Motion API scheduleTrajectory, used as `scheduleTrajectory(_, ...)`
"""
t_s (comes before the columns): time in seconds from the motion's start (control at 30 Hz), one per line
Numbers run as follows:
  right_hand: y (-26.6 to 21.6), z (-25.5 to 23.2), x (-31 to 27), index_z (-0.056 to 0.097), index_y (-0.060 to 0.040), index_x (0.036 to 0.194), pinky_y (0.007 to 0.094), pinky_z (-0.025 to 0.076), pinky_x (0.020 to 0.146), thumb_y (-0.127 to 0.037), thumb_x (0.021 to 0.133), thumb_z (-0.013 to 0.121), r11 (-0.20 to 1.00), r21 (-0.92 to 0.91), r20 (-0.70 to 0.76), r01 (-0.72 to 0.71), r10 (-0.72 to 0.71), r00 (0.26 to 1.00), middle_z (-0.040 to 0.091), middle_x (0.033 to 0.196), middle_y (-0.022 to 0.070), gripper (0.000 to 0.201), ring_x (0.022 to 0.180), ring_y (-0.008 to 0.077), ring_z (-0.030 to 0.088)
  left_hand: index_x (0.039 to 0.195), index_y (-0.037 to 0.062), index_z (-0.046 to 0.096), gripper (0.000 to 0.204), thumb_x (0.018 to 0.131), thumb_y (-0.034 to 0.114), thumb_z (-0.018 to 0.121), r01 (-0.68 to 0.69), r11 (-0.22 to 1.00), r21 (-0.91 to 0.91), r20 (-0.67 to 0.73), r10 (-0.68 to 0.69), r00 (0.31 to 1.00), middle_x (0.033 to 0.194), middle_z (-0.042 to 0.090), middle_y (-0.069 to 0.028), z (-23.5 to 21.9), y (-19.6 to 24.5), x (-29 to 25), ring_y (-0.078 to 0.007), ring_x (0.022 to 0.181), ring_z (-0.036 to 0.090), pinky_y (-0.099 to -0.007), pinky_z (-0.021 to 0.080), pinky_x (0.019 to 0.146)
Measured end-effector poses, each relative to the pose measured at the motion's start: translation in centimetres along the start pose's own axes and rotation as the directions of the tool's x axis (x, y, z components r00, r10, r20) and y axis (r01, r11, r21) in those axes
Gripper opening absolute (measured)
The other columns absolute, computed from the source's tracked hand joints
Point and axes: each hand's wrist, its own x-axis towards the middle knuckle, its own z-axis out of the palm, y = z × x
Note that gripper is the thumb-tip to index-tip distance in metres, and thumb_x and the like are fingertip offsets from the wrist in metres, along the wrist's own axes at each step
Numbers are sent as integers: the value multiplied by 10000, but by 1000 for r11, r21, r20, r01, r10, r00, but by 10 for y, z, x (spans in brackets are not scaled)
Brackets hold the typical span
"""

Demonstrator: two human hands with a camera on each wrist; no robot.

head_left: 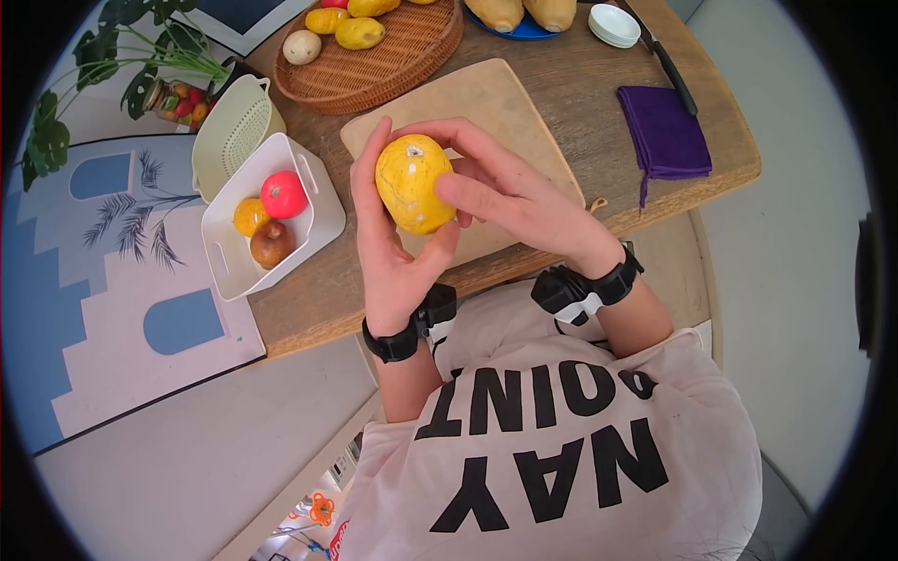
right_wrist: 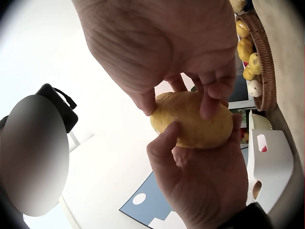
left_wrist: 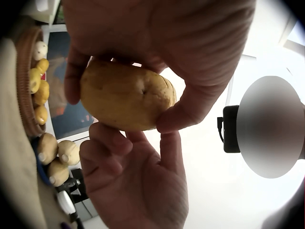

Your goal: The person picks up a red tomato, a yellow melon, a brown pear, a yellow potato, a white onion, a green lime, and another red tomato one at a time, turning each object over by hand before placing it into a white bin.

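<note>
Both hands hold a yellow oval fruit (head_left: 410, 182) above the cutting board (head_left: 486, 103). Pale patches and a small stem scar mark its skin. Fingers and thumb of the left hand (head_left: 385, 252) curl round its left side and underside. From the other side, the right hand (head_left: 510, 192) grips it with its thumb on the front and fingers behind. In the left wrist view the fruit (left_wrist: 126, 95) lies between the two hands, its dimpled end showing. The right wrist view shows fingertips of both hands against the fruit (right_wrist: 195, 121).
A white basket (head_left: 323, 187) with several fruits stands left, beside a pale green colander (head_left: 238, 126). Behind are a wicker tray (head_left: 412, 70) of produce and a blue plate (head_left: 519, 34). To the right lie a knife (head_left: 675, 79), purple cloth (head_left: 666, 136) and white dishes (head_left: 615, 25).
</note>
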Motion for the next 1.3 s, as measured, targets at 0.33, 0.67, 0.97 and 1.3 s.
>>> scheduleTrajectory(0.33, 4, 4, 2, 422, -67, 1391, 213, 443, 682, -285, 1001, 547, 996, -46, -37, 78, -80, 996, 543, 1147, 27, 464, 825, 60, 524, 1450, 32, 336, 707, 902, 329, 670, -31, 983, -180, -234, -12, 972, 1476, 370, -107, 21, -11, -2, -196, 1254, 480, -323, 398, 1053)
scheduleTrajectory(0.67, 3, -6, 4, 492, -64, 1289, 221, 444, 620, -300, 998, 553, 989, 45, -73, -139, 142, 987, 583, 1001, 12, 380, 706, 55, 523, 1370, 71, 436, 605, 832, 219, 668, 26, 999, 32, -27, -25, 999, 1248, 509, -96, 2, -22, 0, -210, 1016, 585, -296, 519, 725)
scheduleTrajectory(0.97, 14, -3, 2, 449, -110, 1412, 170, 375, 607, -137, 882, 694, 983, -176, -45, -52, 45, 998, 513, 983, -23, 585, 677, 10, 457, 1257, 55, 515, 538, 999, 507, 377, 391, 621, -680, -1, -534, 846, 1079, 648, -108, -5, -17, -1, -218, 855, 665, -326, 523, 520)
scheduleTrajectory(1.3, 12, -3, 5, 476, -168, 1425, 168, 375, 598, -120, 788, 765, 959, -277, -92, -57, 32, 995, 494, 996, -26, 701, 660, 16, 433, 1275, 59, 512, 599, 1000, 561, 333, 442, 291, -848, 241, -530, 813, 1158, 640, -154, -6, -21, 2, -262, 870, 682, -380, 587, 524)
